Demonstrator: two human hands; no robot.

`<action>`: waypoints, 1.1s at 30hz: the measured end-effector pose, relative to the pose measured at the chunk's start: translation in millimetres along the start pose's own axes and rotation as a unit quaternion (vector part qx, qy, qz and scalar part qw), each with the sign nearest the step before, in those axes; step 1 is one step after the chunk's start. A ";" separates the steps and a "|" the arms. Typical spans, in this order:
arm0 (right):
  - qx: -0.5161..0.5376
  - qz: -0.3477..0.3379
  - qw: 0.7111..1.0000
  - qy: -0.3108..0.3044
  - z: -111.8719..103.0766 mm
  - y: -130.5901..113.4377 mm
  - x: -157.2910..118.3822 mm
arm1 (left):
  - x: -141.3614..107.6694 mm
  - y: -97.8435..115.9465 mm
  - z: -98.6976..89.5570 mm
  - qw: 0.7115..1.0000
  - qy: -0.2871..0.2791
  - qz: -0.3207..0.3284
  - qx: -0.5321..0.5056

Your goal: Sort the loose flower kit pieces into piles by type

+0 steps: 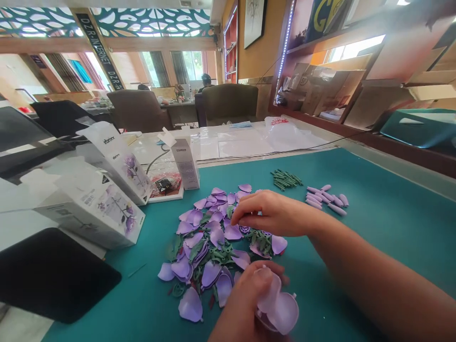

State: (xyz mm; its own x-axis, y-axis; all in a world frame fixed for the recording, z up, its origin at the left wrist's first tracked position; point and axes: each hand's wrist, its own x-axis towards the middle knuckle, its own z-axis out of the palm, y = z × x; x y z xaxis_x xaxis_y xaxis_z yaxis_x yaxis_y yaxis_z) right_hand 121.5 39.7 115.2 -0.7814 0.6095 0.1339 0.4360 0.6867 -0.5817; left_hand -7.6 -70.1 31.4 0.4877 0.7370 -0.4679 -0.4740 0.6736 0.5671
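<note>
Fingers of the left hand (247, 299) clench two purple petals (280, 304) over the teal mat (356, 247) | right hand (274, 213) curls at a petal pile (210, 247), grasp unclear | petals look light, soft and easily bent; take them by the edge | pile sits mid-mat, near white boxes (89, 211)

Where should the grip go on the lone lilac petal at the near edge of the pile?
Pinch the lilac petal at its wide rounded rim, coming from the near side. It lies flat on the teal mat with that rim free, and its narrower end points toward the pile, so the rim looks like the clearest hold.
</note>
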 end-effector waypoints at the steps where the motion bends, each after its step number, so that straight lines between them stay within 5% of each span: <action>1: -0.001 -0.004 1.000 0.001 6.9 2.3 4.1 | 2.8 -3.8 -0.3 1.000 0.005 0.005 0.015; 8: -0.109 -0.106 0.986 -0.072 54.3 -0.4 35.6 | 12.8 -22.9 0.4 0.996 0.006 0.006 0.090; 13: -0.195 -0.181 0.952 -0.151 68.3 -14.1 56.2 | 5.8 -19.0 1.3 0.994 0.012 -0.007 0.109; 17: -0.228 -0.176 0.939 -0.186 77.7 -17.4 66.4 | 0.0 -15.2 2.6 0.991 0.022 -0.042 0.128; 33: -0.263 -0.190 0.932 -0.160 95.7 -25.7 80.4 | 0.0 -17.4 -1.5 0.990 0.007 -0.041 0.138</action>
State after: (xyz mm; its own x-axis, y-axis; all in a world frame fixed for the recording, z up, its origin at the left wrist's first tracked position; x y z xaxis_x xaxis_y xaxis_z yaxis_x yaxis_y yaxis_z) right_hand 4.7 33.1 64.2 -0.9807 0.1905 -0.0450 0.1928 0.9796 -0.0559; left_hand -0.5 -81.7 20.5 0.5050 0.6830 -0.5277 -0.2142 0.6915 0.6899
